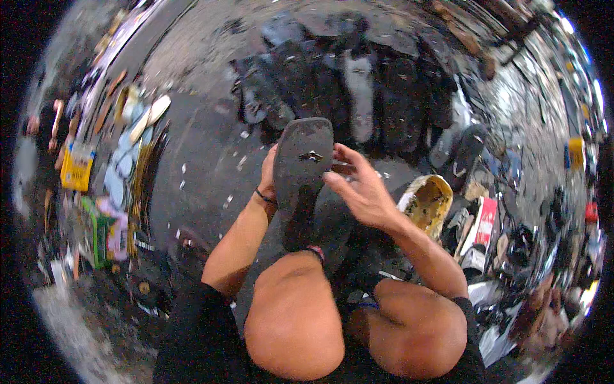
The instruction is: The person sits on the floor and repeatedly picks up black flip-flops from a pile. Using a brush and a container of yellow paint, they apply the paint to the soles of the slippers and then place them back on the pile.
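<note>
Between my knees and the far pile, a dark sandal sole (300,137) is held up with its toe end pointing away from me. A small shiny fitting sits in the middle of its front part. My left hand (269,171) grips it at the left edge, with most of its fingers hidden behind the sole. My right hand (367,195) is at the right edge, thumb and fingers apart; whether its fingertips touch the sole I cannot tell. Beyond lies a spread of dark soles (297,80), with a greyer sole (359,96) among them.
A cut-open yellowish container (427,201) with dark residue stands right of my right hand. Beyond it lies a red and white box (486,224) amid clutter. On the left are a yellow pack (77,168), a green packet (96,233) and pale blue sole-shaped pieces (119,163). White scraps dot the dark floor mat (198,141).
</note>
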Action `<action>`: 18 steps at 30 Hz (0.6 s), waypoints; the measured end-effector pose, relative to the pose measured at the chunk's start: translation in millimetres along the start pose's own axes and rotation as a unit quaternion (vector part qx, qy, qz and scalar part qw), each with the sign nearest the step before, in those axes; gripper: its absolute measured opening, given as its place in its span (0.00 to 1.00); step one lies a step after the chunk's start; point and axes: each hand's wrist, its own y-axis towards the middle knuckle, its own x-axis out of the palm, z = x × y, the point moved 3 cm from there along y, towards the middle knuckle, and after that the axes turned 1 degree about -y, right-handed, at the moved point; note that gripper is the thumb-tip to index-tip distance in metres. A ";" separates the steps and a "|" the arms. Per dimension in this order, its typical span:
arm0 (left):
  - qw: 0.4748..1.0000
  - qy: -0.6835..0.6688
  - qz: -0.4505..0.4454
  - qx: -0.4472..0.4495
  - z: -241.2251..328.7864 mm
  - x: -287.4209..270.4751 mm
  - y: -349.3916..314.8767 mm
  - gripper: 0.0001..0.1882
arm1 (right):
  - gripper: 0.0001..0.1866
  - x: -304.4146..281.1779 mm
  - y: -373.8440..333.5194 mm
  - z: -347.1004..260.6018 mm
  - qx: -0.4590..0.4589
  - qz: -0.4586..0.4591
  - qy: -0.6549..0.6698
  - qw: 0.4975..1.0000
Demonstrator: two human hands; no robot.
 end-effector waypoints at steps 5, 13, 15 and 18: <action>0.978 -0.157 0.130 0.047 2.3 68.2 89.9 0.22 | 0.29 -51.5 -1.4 -26.1 -0.070 0.231 -0.049 0.969; 0.868 -0.313 0.354 0.152 -6.7 43.6 122.1 0.23 | 0.40 16.3 -17.3 -8.4 -0.322 0.080 -0.393 0.858; 0.866 -0.344 0.332 0.146 -8.6 39.0 124.9 0.25 | 0.45 -1.9 -14.7 -17.0 -0.249 0.202 -0.221 0.921; 0.846 -0.377 0.349 0.140 -8.1 46.5 133.0 0.24 | 0.48 14.8 -24.2 8.0 -0.354 0.141 -0.349 0.856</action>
